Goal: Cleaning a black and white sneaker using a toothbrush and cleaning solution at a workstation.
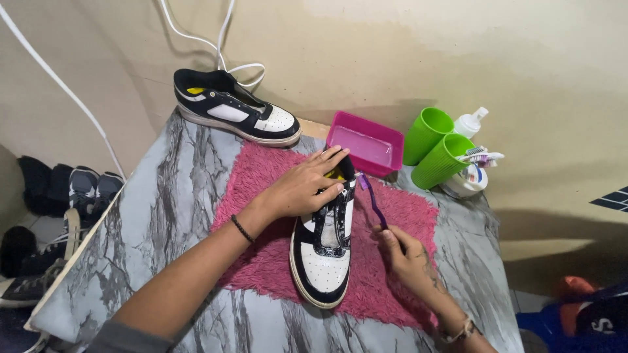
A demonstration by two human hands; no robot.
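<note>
The left hand (pixel 302 187) is pressing flat, fingers spread, hiding the sneaker's (pixel 325 245) heel; the right hand (pixel 407 257) is pinching a purple toothbrush (pixel 373 199), bristles hidden.

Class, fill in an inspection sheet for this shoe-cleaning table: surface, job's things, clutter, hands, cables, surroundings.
Surface: marble-patterned table with a pink mat on it.
Job's things: black-and-white shoe lying on the mat; purple toothbrush beside it.
Clutter: second shoe at the back; pink tray; two green cups; white bottle.
Hands: left hand rests on the shoe's collar; right hand has its grip on the toothbrush handle.
Cables: white cord runs down the wall.
Surroundings: more shoes on the floor at left; blue bag at right.
</note>
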